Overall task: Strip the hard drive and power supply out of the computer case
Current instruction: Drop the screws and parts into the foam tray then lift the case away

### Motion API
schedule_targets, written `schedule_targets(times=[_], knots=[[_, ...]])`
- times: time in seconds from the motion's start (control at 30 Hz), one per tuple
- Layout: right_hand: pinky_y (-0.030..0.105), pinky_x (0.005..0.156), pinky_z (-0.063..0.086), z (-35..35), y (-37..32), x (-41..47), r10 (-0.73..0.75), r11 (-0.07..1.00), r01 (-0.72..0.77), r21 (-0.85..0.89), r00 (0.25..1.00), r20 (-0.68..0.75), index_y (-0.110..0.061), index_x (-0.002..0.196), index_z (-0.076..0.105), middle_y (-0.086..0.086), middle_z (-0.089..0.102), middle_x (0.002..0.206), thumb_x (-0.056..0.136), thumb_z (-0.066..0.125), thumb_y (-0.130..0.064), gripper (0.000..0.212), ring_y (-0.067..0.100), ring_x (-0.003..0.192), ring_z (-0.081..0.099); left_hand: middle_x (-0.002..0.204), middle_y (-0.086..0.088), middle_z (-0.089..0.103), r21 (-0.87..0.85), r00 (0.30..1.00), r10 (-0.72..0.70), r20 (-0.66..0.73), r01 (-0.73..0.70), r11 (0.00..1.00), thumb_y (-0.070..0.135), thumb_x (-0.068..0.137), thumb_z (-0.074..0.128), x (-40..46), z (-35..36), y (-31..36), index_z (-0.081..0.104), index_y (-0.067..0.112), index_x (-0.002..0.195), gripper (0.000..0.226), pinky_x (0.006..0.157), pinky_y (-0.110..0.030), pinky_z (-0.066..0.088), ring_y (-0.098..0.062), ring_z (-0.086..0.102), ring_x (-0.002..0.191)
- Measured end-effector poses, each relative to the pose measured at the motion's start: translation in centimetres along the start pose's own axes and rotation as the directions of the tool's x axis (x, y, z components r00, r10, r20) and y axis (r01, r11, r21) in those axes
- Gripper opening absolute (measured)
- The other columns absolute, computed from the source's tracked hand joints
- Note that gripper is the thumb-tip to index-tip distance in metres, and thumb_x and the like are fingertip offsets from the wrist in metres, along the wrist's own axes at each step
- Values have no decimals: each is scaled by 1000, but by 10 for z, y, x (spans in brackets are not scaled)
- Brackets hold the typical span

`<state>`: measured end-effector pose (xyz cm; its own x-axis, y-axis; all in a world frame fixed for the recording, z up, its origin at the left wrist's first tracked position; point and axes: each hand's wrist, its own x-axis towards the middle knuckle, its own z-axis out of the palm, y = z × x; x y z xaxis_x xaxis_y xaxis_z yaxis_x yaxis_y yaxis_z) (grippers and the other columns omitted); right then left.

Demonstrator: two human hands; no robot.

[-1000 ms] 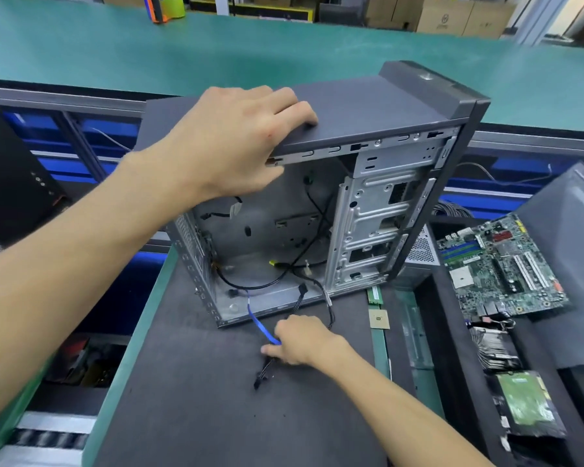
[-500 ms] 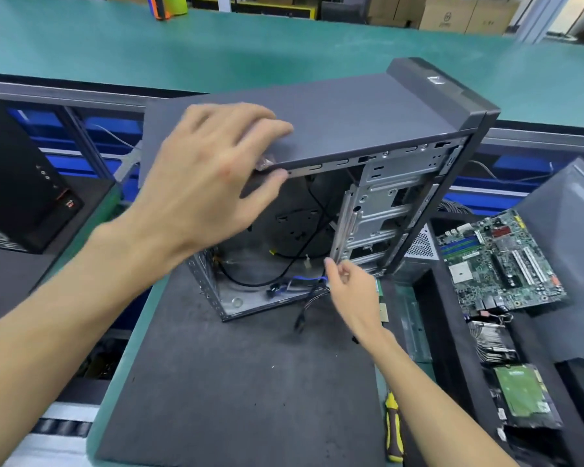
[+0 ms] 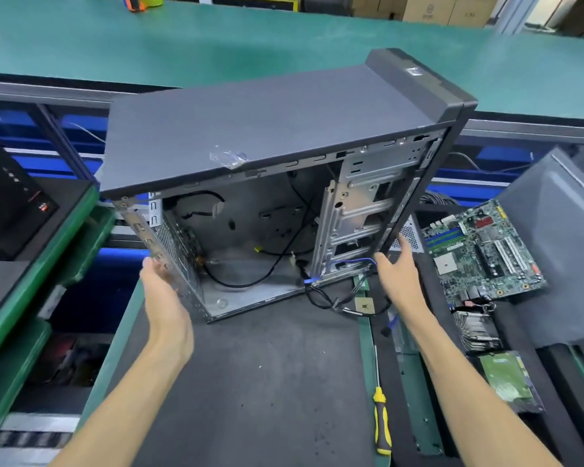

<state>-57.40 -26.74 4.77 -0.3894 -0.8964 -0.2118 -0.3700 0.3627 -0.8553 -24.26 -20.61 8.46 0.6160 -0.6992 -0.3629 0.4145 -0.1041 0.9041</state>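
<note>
Hands spread flat: our left hand point(image 3: 162, 291) braces the rear edge, right hand point(image 3: 397, 267) the front, steadying the gutted computer case point(image 3: 267, 129) upright on the counter point(image 3: 267, 382), prob. for lifting; hard drive point(image 3: 506, 379) rests nearby.

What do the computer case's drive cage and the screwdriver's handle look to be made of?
Drive cage: bare sheet metal, probably galvanised steel, judging by its dull silver sheen, stamped slots and folded edges. Screwdriver handle: moulded plastic or rubber, yellow with black inlays, faintly glossy; which one is unclear.
</note>
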Motion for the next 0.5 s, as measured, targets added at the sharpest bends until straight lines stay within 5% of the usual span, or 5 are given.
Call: schedule_targets(times=[0.1, 0.17, 0.23, 0.37, 0.5], knots=[[31, 81, 37, -4, -4, 10, -29, 999, 34, -42, 991, 127, -24, 158, 18, 1, 53, 108, 95, 55, -30, 74, 8, 72, 42, 151, 1, 43, -36, 1000, -8, 13, 8, 999, 46, 102, 31, 1, 17, 1, 41, 8, 145, 58, 113, -31, 29, -21, 38, 139], [29, 84, 36, -3, -3, 9, -68, 997, 73, -32, 989, 134, -27, 157, 19, -6, 50, 122, 95, 56, -27, 73, 10, 88, 49, 125, 16, 67, -28, 996, 21, 91, -18, 999, 44, 99, 32, 14, 20, 7, 65, 22, 118, 45, 102, -27, 43, -15, 55, 126], [27, 87, 35, 2, -7, 8, -97, 995, 99, -13, 985, 141, -28, 157, 18, -14, 48, 125, 95, 57, -26, 74, 7, 89, 51, 97, 19, 74, -32, 990, 48, 130, -45, 998, 42, 97, 31, 33, 24, 19, 64, 35, 93, 33, 89, -27, 49, -9, 65, 106], [18, 74, 39, 19, -21, 5, -110, 994, 110, 8, 985, 129, -32, 143, 30, -24, 57, 100, 99, 59, -38, 53, -8, 74, 56, 70, 17, 69, 49, 981, 97, 171, -107, 993, 41, 97, 29, 65, 26, 44, 57, 33, 83, 32, 70, -24, 52, -8, 65, 77], [30, 61, 43, 33, -1, -8, -154, 986, 158, -61, 986, 62, -35, 116, 33, -5, 64, 65, 98, 60, -40, 33, 10, 51, 52, 84, 21, 72, 110, 979, 106, 174, -126, 986, 47, 104, 21, 93, 13, 45, 65, 31, 103, 47, 87, -27, 50, -8, 64, 94]])
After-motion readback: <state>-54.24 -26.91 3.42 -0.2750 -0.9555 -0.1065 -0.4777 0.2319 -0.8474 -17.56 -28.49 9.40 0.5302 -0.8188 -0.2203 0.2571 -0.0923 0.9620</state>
